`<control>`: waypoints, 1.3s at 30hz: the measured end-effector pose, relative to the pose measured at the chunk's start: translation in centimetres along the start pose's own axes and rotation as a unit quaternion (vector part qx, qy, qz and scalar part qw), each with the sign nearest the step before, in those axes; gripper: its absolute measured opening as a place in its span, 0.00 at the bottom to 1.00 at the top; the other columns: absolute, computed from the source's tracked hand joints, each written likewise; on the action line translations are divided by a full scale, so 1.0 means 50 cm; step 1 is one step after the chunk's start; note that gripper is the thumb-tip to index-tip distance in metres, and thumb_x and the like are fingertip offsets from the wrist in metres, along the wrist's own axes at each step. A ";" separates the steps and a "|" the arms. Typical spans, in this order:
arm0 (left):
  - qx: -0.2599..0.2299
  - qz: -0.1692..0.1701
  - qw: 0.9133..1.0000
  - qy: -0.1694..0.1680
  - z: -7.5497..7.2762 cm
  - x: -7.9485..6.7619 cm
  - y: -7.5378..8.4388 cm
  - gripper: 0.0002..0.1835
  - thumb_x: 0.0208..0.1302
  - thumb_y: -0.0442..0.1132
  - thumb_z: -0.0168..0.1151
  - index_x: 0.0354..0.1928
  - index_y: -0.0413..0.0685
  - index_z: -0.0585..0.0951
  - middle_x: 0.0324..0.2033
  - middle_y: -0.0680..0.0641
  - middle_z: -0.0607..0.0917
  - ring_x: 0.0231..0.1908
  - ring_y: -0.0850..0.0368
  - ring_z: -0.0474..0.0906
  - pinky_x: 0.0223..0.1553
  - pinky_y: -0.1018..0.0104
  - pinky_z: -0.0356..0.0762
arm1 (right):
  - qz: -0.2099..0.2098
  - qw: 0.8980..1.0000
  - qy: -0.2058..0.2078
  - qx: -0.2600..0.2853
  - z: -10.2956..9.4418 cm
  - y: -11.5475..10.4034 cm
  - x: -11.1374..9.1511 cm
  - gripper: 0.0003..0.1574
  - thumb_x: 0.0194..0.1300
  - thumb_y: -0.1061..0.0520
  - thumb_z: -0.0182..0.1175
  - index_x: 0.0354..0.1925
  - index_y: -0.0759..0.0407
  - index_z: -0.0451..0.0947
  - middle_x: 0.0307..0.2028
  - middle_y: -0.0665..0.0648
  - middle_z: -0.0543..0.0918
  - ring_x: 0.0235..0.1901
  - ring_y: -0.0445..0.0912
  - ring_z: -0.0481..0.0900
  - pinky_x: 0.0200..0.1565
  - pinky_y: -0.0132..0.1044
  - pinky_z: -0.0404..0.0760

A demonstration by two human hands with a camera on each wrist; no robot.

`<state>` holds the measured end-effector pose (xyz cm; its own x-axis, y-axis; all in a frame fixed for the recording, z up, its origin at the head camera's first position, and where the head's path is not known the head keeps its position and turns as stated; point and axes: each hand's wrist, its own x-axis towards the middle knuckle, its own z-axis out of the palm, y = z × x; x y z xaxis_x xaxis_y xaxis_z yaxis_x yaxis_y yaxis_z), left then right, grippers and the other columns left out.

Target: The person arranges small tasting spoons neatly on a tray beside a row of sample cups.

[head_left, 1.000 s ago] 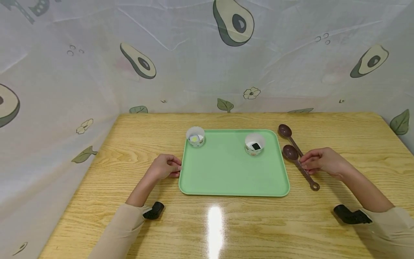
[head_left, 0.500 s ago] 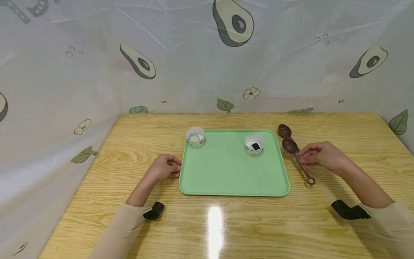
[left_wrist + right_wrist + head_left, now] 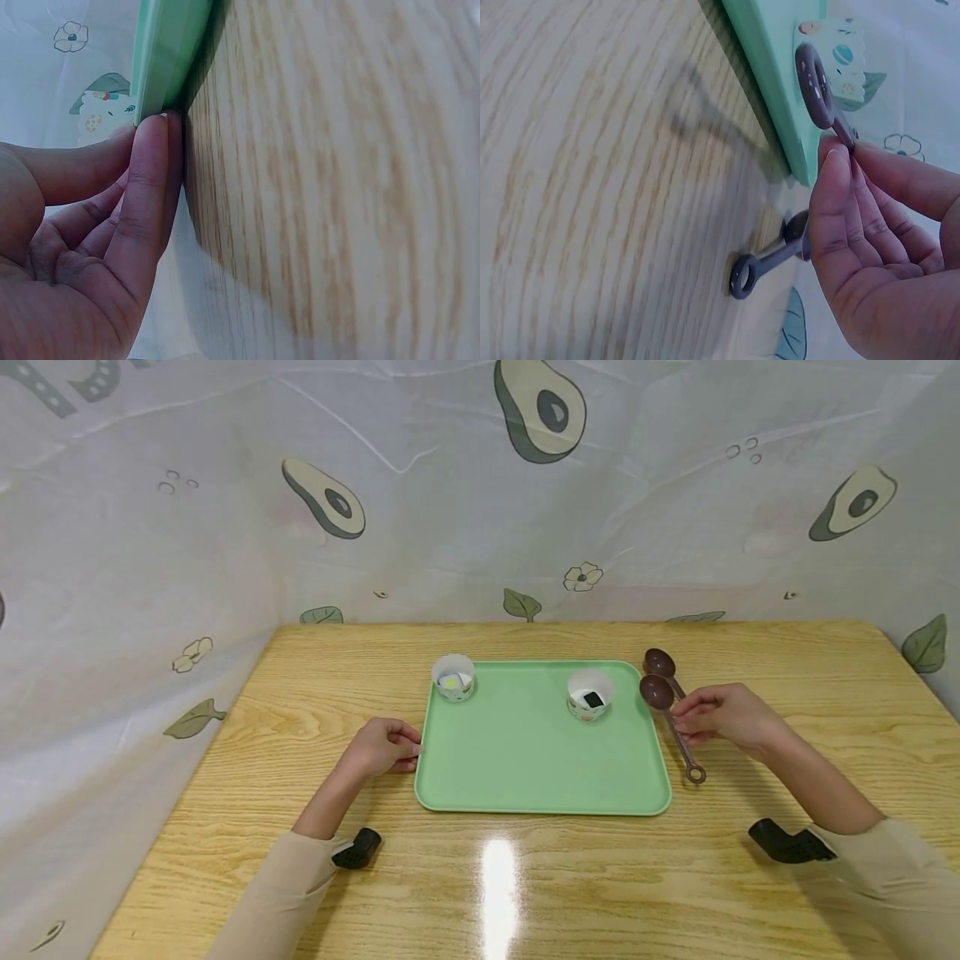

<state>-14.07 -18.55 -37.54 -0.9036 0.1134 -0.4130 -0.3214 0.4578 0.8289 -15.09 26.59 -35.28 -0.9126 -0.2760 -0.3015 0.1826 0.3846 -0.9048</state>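
My left hand (image 3: 384,746) pinches the left rim of a green tray (image 3: 517,760), its thumb and fingertips right at the edge in the left wrist view. With my right hand (image 3: 723,717) I pinch the handle of a dark brown spoon (image 3: 657,692), which has a round bowl and a ring at its handle end. The spoon is raised off the table, its shadow below it in the right wrist view, and its bowl overlaps the tray's right rim. Behind it, a second brown spoon (image 3: 769,262) lies on the wood, its handle partly hidden in the head view.
Two small patterned white cups stand on the tray. The back-left cup (image 3: 453,665) holds a pale and yellow item; the right cup (image 3: 591,680) contains a black one. A white avocado-print curtain (image 3: 442,510) borders the wooden table (image 3: 585,885).
My right hand has lifted one spoon off the table and carried it left and slightly away from me, toward the tray. The left hand, tray and cups stay where they were.
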 end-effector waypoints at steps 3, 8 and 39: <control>-0.001 -0.001 1.000 0.000 0.000 -0.001 0.001 0.08 0.62 0.24 0.55 0.42 0.26 0.75 0.27 0.43 0.77 0.23 0.60 0.78 0.30 0.68 0.82 | 0.001 1.000 0.002 0.005 0.008 -0.003 0.003 0.17 0.61 0.71 0.56 0.46 0.83 0.68 0.28 0.54 0.80 0.28 0.42 0.80 0.34 0.38 0.84; -0.002 -0.002 1.000 0.000 0.000 0.000 0.002 0.08 0.62 0.23 0.55 0.42 0.25 0.75 0.27 0.43 0.77 0.23 0.60 0.77 0.30 0.68 0.82 | 0.001 1.000 0.003 0.022 0.022 -0.005 0.010 0.16 0.59 0.72 0.57 0.44 0.83 0.68 0.26 0.54 0.80 0.27 0.42 0.80 0.33 0.38 0.84; 0.006 -0.007 1.000 -0.003 -0.001 -0.004 0.007 0.08 0.63 0.24 0.55 0.43 0.26 0.75 0.28 0.42 0.78 0.24 0.59 0.78 0.30 0.68 0.82 | 0.020 0.998 0.041 0.038 0.087 -0.023 0.040 0.16 0.56 0.75 0.58 0.42 0.84 0.68 0.22 0.55 0.81 0.21 0.42 0.79 0.27 0.35 0.83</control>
<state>-14.01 -18.43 -37.15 -0.8974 0.1116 -0.4269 -0.3306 0.4707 0.8180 -15.54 21.75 -36.14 -0.9300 -0.1883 -0.3155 0.2439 0.3258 -0.9134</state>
